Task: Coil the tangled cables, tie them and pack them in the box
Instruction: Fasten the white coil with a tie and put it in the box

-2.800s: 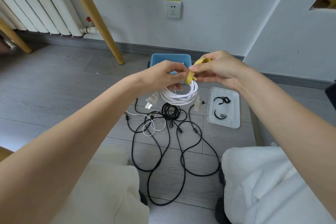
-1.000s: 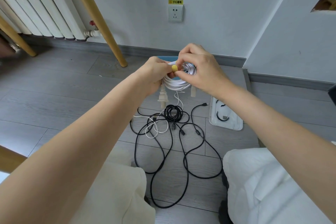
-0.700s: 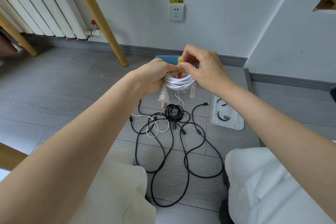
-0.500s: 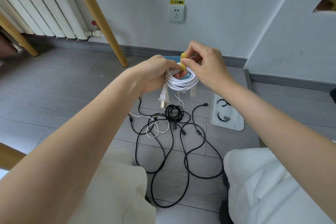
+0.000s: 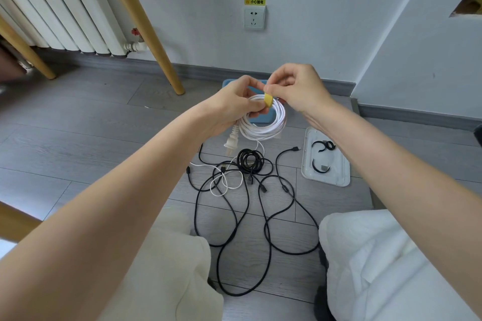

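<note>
A coiled white power cable hangs in the air above the floor, its plug dangling at the lower left. My left hand grips the coil at its top left. A yellow strap is wrapped round the top of the coil, and my right hand pinches it from the right. Behind the coil sits the blue box, mostly hidden by my hands. On the floor below lie tangled black cables, a small black coil and a thin white cable.
A white lid with two black straps lies on the floor to the right. A wooden leg slants down at the left, in front of a radiator. A wall socket is on the wall. My knees frame the bottom.
The yellow strap, held as a loose loop above the coil 2.8 s ago, is now wound tight round the coil's top. Both hands have stayed on the coil with small shifts.
</note>
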